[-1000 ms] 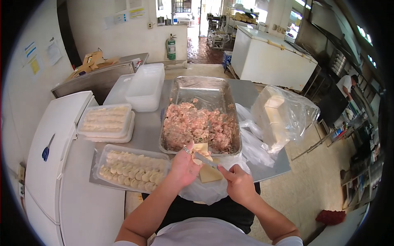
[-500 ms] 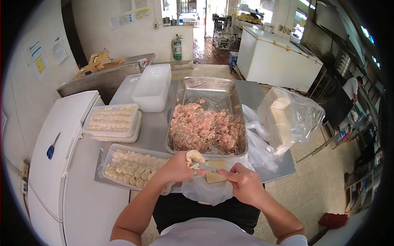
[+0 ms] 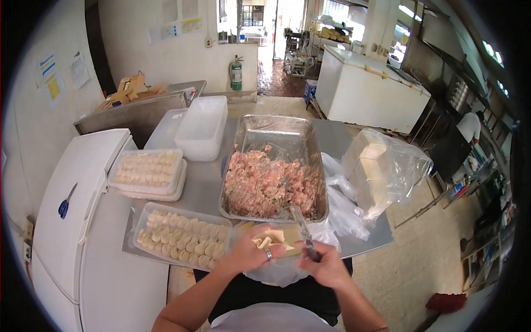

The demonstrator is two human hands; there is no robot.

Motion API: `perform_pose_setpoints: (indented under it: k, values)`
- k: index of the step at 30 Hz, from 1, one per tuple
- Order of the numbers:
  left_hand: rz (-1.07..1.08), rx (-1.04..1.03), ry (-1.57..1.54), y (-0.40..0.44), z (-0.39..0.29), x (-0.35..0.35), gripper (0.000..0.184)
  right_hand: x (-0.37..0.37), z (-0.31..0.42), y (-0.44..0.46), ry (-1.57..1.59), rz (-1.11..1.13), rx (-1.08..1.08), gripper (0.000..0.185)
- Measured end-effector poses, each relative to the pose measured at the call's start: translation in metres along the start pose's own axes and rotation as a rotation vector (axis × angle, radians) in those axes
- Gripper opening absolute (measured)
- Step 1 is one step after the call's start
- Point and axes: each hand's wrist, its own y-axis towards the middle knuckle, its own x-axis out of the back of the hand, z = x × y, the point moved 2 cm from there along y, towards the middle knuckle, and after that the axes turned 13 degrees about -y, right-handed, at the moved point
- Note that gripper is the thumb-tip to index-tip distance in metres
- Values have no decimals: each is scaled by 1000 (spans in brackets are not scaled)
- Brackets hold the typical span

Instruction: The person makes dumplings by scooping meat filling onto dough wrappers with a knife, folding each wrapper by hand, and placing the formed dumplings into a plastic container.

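My left hand (image 3: 251, 253) is closed around a folded dough wrapper (image 3: 269, 241), just below the metal tray. In my right hand (image 3: 322, 266) is a knife (image 3: 302, 226), its blade pointing up toward the tray's near edge. Ground meat (image 3: 272, 185) fills the near part of the metal tray (image 3: 275, 120). Under and between my hands lie square wrappers (image 3: 292, 235) on a plastic bag (image 3: 282, 275). Left of my left hand, rows of filled dumplings (image 3: 182, 239) lie in a clear plastic container (image 3: 145, 212).
Stacked dumpling containers (image 3: 146, 170) and white plastic tubs (image 3: 202, 128) stand at the left. A clear bag with stacked wrappers (image 3: 371, 166) sits at the right. Blue scissors (image 3: 64, 207) lie on a white appliance. A person (image 3: 469, 127) stands at the far right.
My left hand has lowered and turned with the folded wrapper. The knife has swung from pointing at the left hand to pointing up toward the tray.
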Motion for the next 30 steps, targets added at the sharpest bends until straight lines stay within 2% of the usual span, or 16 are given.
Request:
perform_pose_setpoints:
  k: [2, 5, 6, 9, 12, 14, 15, 18, 22, 25, 28, 30]
  values:
    - [35, 45, -98, -4, 8, -8, 38, -25, -10, 5, 207, -32, 14, 26]
    - [59, 35, -24, -8, 13, -9, 34, -38, 6, 14, 377, 18, 78, 19]
    - [57, 38, -2, -8, 12, -8, 34, -38, 6, 16, 326, 2, 85, 16]
    - [15, -129, 66, -11, 2, -10, 33, -36, 2, 20, 157, -28, 108, 10]
    - [-26, -394, 472, -13, 1, -4, 32, -31, 4, 24, -35, -11, 131, 8]
    - [22, -338, 530, -12, 2, 1, 33, -25, 17, 28, -154, 36, 109, 8]
    - [45, -296, 552, -14, 3, 2, 33, -27, 22, 32, -159, 1, 243, 10]
    - [66, -217, 510, -15, -2, 4, 33, -24, 36, 35, -81, 85, 116, 12]
    - [16, -11, 79, -19, -5, 6, 31, -21, 44, 38, -34, 6, 69, 10]
    - [-35, -211, 247, -21, 1, 20, 21, -23, 42, 41, 5, -49, 66, 12]
    - [-211, -36, 242, -32, -8, 32, 24, -25, 30, 44, -22, -24, 71, 12]
    - [-340, -107, 49, -37, -15, 35, 29, -31, 29, 45, -8, -2, 68, 11]
